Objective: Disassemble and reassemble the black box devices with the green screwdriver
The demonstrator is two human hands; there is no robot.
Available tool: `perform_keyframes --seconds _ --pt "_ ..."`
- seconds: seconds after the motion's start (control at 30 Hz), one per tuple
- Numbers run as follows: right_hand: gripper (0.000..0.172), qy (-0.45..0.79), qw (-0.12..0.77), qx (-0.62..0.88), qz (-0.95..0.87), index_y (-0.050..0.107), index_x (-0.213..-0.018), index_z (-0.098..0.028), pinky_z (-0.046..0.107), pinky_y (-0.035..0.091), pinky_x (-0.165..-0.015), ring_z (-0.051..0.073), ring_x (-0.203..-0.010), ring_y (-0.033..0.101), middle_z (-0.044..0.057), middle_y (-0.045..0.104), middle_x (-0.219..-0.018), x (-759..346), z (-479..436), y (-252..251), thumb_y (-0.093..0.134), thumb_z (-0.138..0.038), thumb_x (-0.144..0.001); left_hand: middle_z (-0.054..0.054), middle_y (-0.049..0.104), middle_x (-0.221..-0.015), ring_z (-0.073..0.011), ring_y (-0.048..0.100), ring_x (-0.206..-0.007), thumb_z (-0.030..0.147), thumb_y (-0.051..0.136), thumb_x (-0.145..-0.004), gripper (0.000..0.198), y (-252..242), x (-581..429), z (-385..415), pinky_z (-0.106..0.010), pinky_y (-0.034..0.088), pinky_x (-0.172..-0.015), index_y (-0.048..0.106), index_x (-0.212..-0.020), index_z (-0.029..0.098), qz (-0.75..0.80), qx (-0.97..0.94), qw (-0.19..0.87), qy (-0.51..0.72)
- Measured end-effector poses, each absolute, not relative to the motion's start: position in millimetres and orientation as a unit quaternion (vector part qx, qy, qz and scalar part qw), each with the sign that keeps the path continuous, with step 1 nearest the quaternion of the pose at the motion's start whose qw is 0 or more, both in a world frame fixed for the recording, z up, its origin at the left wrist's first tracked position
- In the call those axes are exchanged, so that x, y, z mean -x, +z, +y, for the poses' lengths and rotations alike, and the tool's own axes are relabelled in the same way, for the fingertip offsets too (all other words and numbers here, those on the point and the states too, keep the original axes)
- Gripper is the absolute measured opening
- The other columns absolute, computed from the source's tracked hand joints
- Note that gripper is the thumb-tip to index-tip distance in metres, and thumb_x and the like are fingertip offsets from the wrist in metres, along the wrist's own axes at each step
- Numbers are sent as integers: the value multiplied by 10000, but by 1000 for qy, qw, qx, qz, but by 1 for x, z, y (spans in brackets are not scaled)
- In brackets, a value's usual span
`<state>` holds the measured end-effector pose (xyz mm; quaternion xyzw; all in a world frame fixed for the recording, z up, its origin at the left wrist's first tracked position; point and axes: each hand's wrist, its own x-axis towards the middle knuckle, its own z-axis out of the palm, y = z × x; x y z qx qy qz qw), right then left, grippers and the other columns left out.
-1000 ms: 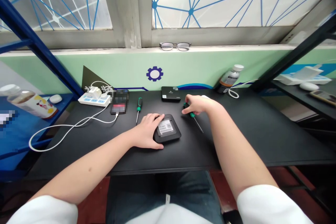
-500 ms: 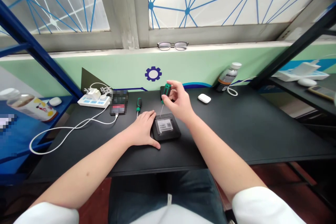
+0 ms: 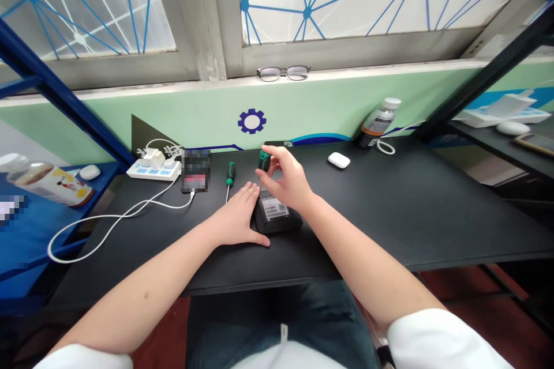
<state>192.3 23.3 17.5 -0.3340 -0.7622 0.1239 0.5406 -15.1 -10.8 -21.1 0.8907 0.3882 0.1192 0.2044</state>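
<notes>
Box (image 3: 277,213), braced, I judge, by my loosely spread left hand (image 3: 238,214) at nine o'clock; my right hand (image 3: 288,179) grasps a screwdriver (image 3: 264,161) at eleven.

Matt plastic box (image 3: 285,225), paper label (image 3: 273,208), plastic-handled screwdriver (image 3: 264,159), smooth tabletop (image 3: 389,213), glossy white case (image 3: 339,159)

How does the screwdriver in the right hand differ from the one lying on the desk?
The held screwdriver is near upright in the right hand; the loose screwdriver lies flat on the desk. The held screwdriver's handle is partly covered; the loose screwdriver's handle shows whole. Both have green-and-black handles.
</notes>
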Motion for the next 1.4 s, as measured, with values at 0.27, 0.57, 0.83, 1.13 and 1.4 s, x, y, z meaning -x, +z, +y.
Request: perform_keyframes --seconds 0.27,0.57,0.83,1.13,1.4 --pt "423 112 546 287 -779 540 -1405 -306 373 627 -721 172 -802 640 48 652 -1091 -189 21 16 668 -260 -1005 -233 337 -1755 -468 252 -1650 851 778 -709 1297 -14 14 -11 -637 197 -1331 313 -1699 153 375 -907 158 108" --pt "207 223 595 264 -726 654 -1194 -278 360 594 -762 179 -863 638 57 666 -1081 -186 19 24 674 -411 -1037 -251 241 -1788 -460 147 -1679 986 643 -711 1405 -15 16 -8 -635 89 -1346 211 -1729 120 378 -919 105 46" --pt "354 313 557 249 -728 623 -1402 -318 479 577 -1098 243 -1256 678 104 685 -1369 -189 17 20 436 -454 -1135 -311 175 -1779 -475 106 -1681 982 491 -843 1286 -17 19 -5 -672 131 -1326 278 -1706 53 412 -906 93 16" --pt "316 271 611 277 -690 699 -1161 -276 461 612 -955 234 -1077 693 94 687 -1182 -190 16 21 481 -499 -1111 -276 303 -1758 -426 287 -1646 768 307 -1066 925 -20 23 0 -610 325 -1261 327 -1696 91 456 -881 91 89" --pt "341 400 604 245 -645 485 -1193 -312 443 646 -978 189 -1006 773 89 749 -1331 -177 10 14 713 -488 -1010 -203 456 -1698 -408 432 -1543 617 383 -1110 681 -9 15 -1 -634 412 -1165 457 -1625 178 475 -876 42 78"
